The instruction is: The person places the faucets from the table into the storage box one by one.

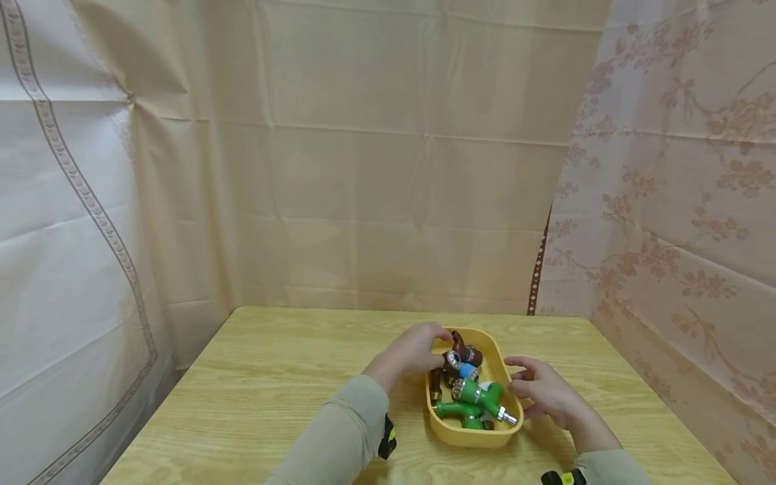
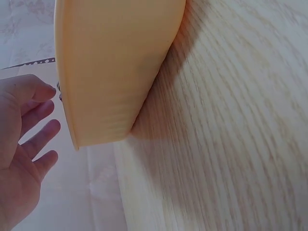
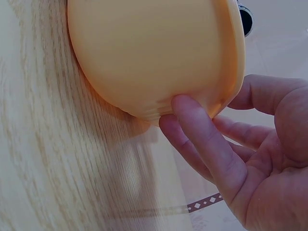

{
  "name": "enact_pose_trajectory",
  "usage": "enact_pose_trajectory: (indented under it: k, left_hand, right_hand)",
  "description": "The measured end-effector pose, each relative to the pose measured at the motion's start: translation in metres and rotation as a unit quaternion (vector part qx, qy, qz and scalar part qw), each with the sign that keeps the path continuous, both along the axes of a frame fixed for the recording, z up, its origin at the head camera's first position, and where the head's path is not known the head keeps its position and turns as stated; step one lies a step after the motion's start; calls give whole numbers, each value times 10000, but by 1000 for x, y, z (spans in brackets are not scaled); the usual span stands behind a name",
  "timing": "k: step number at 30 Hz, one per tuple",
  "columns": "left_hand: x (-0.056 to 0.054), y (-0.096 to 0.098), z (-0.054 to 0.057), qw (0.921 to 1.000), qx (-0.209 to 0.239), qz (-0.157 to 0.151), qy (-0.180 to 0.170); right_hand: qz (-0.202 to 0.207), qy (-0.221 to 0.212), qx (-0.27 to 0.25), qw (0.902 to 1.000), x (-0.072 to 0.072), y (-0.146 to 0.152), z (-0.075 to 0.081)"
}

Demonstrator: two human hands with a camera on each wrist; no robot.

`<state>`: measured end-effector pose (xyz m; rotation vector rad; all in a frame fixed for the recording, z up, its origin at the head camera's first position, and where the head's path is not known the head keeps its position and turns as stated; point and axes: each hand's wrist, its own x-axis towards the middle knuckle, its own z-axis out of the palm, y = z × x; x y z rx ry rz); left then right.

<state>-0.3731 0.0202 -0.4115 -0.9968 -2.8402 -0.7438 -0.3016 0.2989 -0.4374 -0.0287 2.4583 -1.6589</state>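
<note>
A yellow plastic basin (image 1: 475,441) stands on the table and holds several taps. Green taps (image 1: 479,397) with silvery metal ends lie in its near part. Brown taps (image 1: 465,351) and a piece with a blue collar (image 1: 468,371) lie farther back. My left hand (image 1: 415,349) reaches over the left rim beside the brown taps, its fingers loosely bent and apart; its fingertips are partly hidden in the head view. On the opposite side my right hand (image 1: 545,391) touches the basin's outer wall (image 3: 159,57) with relaxed fingers, the thumb near the rim.
The wood-grain table (image 1: 291,364) extends to the left of the basin and ends at a back edge near a hanging beige cloth (image 1: 388,202). Flower-patterned cloth (image 1: 679,202) hangs on the right, and pale cloth (image 1: 67,269) on the left.
</note>
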Motion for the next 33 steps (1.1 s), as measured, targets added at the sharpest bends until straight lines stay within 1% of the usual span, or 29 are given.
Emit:
enact_pose_trajectory:
  k: [3,6,10,14,20,22,25,28,33]
  left_hand:
    - [1,-2,-1,10000,-9,-44,58]
    - [3,-6,0,10000,11,32,72]
    - [6,-15,5,9998,122,141,88]
    - [8,-26,10,9996,162,63,207]
    - [8,-46,17,9988,51,-10,495]
    - [8,-52,21,9982,39,-21,595]
    - [9,-60,28,9973,75,-27,732]
    - [9,-68,34,9955,76,-45,941]
    - [13,-80,42,9929,149,-35,1183]
  right_hand:
    - [0,2,39,10000,0,-1,-1]
    - [7,-23,30,10000,0,-2,1]
    - [79,-11,33,10000,1,-2,4]
    - [142,17,38,9999,1,0,7]
    - [215,81,-88,9997,1,6,10]
    - [302,146,-118,9994,1,8,12]
    - [362,213,-152,9990,1,10,18]
    - [397,244,-109,9989,1,10,25]
    - [474,437,76,9979,0,10,35]
